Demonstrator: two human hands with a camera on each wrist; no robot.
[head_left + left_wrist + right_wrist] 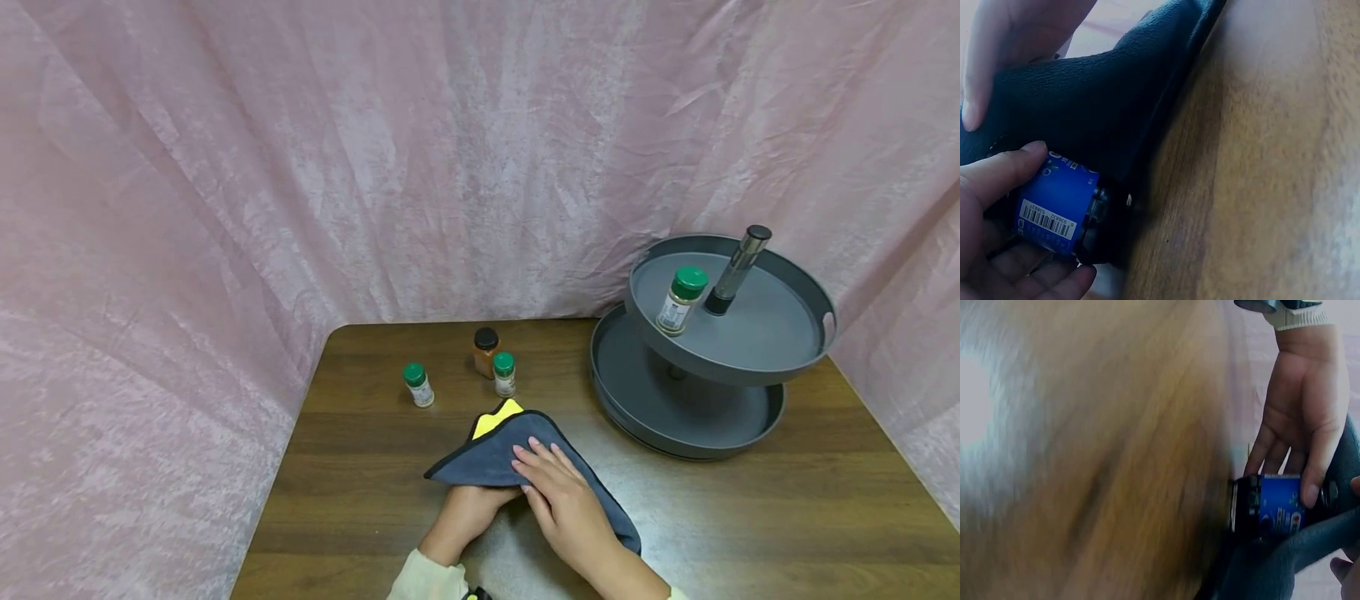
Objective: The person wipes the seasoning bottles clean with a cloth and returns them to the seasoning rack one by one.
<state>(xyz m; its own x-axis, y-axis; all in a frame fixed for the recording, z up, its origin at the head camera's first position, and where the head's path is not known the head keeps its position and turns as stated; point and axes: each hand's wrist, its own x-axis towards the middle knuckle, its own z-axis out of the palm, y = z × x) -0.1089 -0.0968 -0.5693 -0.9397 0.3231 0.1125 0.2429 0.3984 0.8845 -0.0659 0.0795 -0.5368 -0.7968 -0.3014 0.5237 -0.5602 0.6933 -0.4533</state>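
My left hand (472, 510) holds a small dark jar (1057, 197) with a blue barcode label, its thumb on one side and its fingers curled under the other. In the head view the jar is hidden beneath a grey-blue cloth (483, 463) with a black edge and a yellow underside. My right hand (566, 508) rests on top of the cloth, fingers fairly straight. Also in the right wrist view, the left thumb lies on the label of the jar (1282, 497), and the cloth drapes beside it.
Ahead on the wooden table (352, 517) stand two green-capped spice bottles (421, 392) (505, 382) and a black-capped brown jar (486, 358). To the right is a two-tier grey tray (780, 350), another green-capped bottle (675, 310) on its upper tier. A pink curtain (465, 167) hangs behind.
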